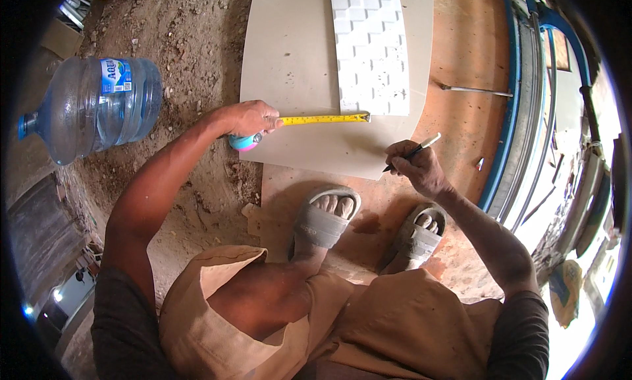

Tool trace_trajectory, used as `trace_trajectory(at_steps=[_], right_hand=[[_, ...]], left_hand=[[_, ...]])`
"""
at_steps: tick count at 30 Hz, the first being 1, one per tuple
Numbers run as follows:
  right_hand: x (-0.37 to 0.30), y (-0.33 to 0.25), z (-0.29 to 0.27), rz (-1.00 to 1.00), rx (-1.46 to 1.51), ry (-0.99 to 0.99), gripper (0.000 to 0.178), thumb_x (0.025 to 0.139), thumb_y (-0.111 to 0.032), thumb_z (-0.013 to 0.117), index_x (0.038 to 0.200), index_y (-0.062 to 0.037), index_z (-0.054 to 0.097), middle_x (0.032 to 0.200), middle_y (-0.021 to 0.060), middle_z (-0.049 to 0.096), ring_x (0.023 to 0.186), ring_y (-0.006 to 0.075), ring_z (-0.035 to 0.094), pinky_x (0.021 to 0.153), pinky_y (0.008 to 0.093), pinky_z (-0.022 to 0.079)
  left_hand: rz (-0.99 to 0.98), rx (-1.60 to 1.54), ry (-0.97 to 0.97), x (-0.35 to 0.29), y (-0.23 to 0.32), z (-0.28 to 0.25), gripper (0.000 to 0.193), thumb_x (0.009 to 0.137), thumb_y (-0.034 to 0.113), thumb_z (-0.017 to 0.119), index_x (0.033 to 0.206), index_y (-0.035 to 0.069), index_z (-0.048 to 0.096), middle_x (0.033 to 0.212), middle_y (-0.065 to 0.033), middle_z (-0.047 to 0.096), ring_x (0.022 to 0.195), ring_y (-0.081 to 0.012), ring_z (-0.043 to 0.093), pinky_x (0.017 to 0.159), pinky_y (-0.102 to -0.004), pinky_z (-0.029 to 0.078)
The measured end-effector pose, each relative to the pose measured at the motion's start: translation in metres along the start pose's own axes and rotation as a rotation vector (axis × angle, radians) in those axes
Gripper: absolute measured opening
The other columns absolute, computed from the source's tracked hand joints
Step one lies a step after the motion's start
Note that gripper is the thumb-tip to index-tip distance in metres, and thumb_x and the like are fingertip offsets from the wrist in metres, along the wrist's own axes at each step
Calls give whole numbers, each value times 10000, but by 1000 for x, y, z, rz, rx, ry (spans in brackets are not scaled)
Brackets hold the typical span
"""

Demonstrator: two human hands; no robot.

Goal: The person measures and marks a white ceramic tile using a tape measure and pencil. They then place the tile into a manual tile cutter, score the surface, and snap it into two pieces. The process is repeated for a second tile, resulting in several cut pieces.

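Note:
My left hand [253, 118] is closed on a tape measure, whose blue and pink case [244, 142] shows below the fingers. Its yellow blade [322, 120] runs out to the right, and the end hook lies by the lower edge of a white panel [372, 51] with a raised hexagon pattern. That panel rests on a larger plain beige sheet [289, 64]. Over the sheet's lower right corner, my right hand [418, 168] grips a marker [424, 144], dark tip pointing down to the left and pale end up.
A large blue water bottle [99, 110] lies on its side on rough dirt [191, 51] at the left. Brown boarding [461, 123] lies under the sheet, with a thin metal rod [474, 89] on it. Blue-edged rails [507, 136] line the right. My sandalled feet [326, 218] stand close below the sheet.

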State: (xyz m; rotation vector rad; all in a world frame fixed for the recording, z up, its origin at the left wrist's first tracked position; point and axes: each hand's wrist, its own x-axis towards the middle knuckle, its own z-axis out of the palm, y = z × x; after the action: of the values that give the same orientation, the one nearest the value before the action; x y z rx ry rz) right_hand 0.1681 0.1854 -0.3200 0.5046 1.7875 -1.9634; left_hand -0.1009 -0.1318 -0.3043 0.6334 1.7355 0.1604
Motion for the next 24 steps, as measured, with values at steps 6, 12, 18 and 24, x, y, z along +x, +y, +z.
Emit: trace_trajectory(at_steps=[6,12,18,24], right_hand=[[3,-2,-3,-9,39,2,235,952,-105,607,1113,66,616,907,93,671,804,133,641,742,283,546],[4,-5,-6,20,24,-5,214,973,-90,591,1133,52,607,939,85,663,817,131,638,758,281,546],[4,-15,-2,-6,0,60,202,952,-75,600,1103,56,621,924,87,666,824,137,641,762,289,544],[12,-15,-7,-322,-169,106,167,928,-29,600,1074,36,651,1013,114,643,913,169,647,800,310,542]], left_hand=[[3,-6,-16,-2,2,-3,449,1031,439,507,858,38,610,758,-53,604,717,-172,556,694,-375,479],[0,-10,-10,-4,-1,-2,456,1029,445,510,854,35,607,753,-55,609,731,-168,567,708,-369,486],[-27,-13,-20,-3,0,-3,461,1028,445,512,889,20,622,788,-68,635,756,-175,587,729,-366,494],[-36,14,-12,-5,2,-4,470,1026,456,512,912,15,629,810,-83,653,770,-184,600,739,-371,499]])
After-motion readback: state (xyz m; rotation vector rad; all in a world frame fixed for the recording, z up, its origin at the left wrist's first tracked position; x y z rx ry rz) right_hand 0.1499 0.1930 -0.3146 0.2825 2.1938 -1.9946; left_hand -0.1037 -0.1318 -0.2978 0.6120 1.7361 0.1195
